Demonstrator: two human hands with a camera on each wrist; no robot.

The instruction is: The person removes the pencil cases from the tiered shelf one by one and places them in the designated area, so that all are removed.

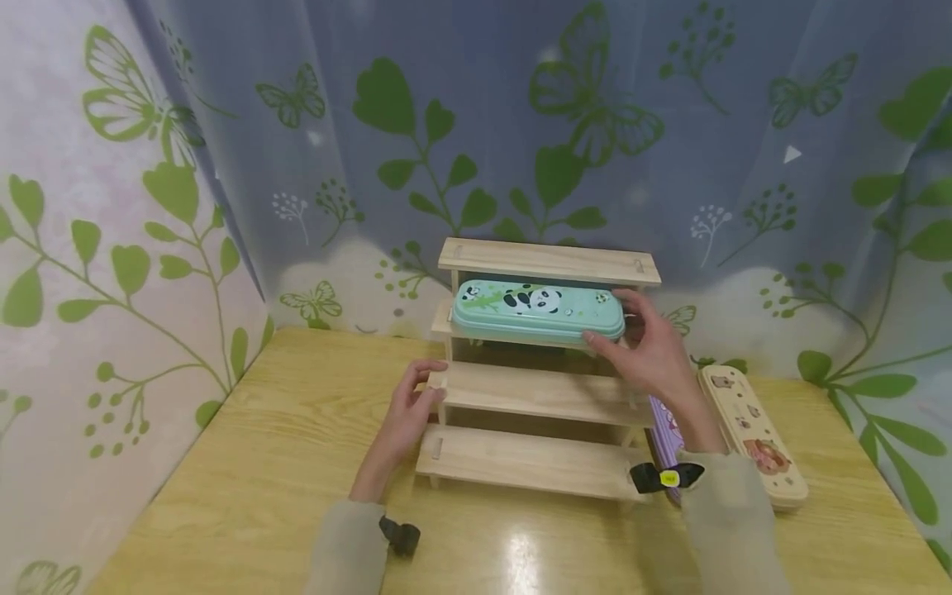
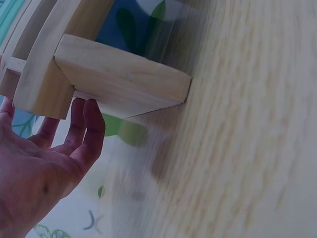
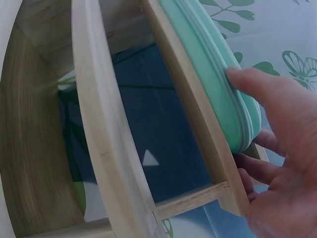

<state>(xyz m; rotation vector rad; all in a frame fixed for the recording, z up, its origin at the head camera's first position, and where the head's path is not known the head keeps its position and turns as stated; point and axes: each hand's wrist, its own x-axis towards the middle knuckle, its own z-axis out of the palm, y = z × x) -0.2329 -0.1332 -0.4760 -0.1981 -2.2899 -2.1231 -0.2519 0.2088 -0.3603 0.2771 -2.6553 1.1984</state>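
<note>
A mint-green pencil case (image 1: 539,310) with panda pictures lies lengthwise on the second tier from the top of a wooden stepped shelf (image 1: 535,388). My right hand (image 1: 658,351) holds the case's right end, its thumb on the front side and fingers around the far end. In the right wrist view, the thumb presses the case's ridged green side (image 3: 223,79), while some fingers (image 3: 257,166) are near the tier's end. Lower down, my left hand (image 1: 407,409) grips the shelf's left end; the left wrist view shows its fingertips (image 2: 91,106) against the wooden side support (image 2: 124,74).
On the table (image 1: 245,463), right of the shelf, lie a cream pencil case (image 1: 754,438) with bear pictures and a purple case (image 1: 667,430), partly hidden by my right forearm. A leaf-and-butterfly curtain (image 1: 476,124) hangs close behind the shelf.
</note>
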